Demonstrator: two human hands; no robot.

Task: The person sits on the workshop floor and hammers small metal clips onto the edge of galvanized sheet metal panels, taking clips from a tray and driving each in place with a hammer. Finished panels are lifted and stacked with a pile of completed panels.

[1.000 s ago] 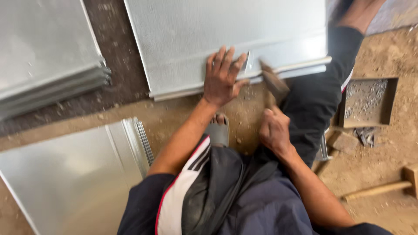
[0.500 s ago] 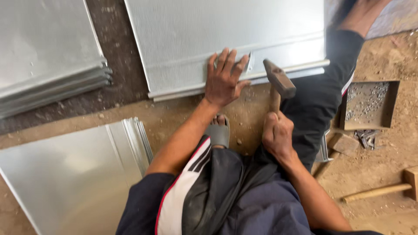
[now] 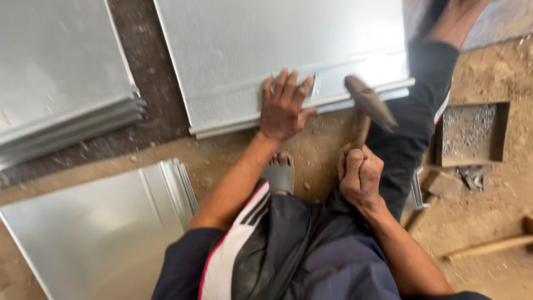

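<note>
Right hand: the right hand [image 3: 360, 176] is clenched around the wooden handle of a hammer [image 3: 368, 105], low on the shaft, just above the person's lap.
Hammer: its dark metal head is tilted and motion-blurred, close over the near folded edge of the metal sheet [image 3: 266, 50], right of the other hand; whether it touches the sheet I cannot tell.
Left hand: the left hand [image 3: 283, 106] lies flat with fingers spread, pressing on the sheet's near edge; it grips nothing.
Hands: well apart, each on its own thing.
Metal sheet: large, grey, flat on the ground in front of the person, with a raised fold along the near side.
Foot: a grey sandal [image 3: 278, 173] shows between the arms.
Near left: a stack of sheets [image 3: 94, 233] on the dirt.
Far left: another sheet pile [image 3: 61, 83].
Right: a shallow box of small bits [image 3: 472, 130]; a wooden stick [image 3: 488, 247] lies nearer.
</note>
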